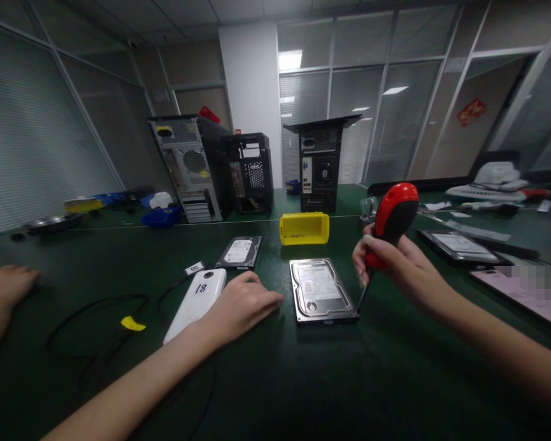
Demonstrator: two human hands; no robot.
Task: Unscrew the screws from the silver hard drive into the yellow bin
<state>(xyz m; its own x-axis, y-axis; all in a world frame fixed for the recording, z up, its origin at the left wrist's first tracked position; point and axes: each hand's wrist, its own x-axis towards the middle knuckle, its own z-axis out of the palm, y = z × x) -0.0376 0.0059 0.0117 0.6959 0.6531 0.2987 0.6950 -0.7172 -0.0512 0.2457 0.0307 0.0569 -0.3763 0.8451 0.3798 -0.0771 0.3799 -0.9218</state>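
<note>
My right hand (395,260) is wrapped round a red and black screwdriver (396,214), its shaft pointing down. The tip meets the near right corner of a silver hard drive (320,291), which lies label up on the green table (275,380). My left hand (243,304) rests on the table left of that drive, fingers loosely apart and holding nothing. Beside its wrist lies a white power bank (197,301) marked 18. Behind my left hand is a second hard drive (241,252).
A yellow bin (304,229) stands behind the silver drive. Computer cases (321,165) line the back. Another drive (461,246) and a pink sheet (523,294) lie right. Black cable (96,299) loops at left, near another person's hand (9,285).
</note>
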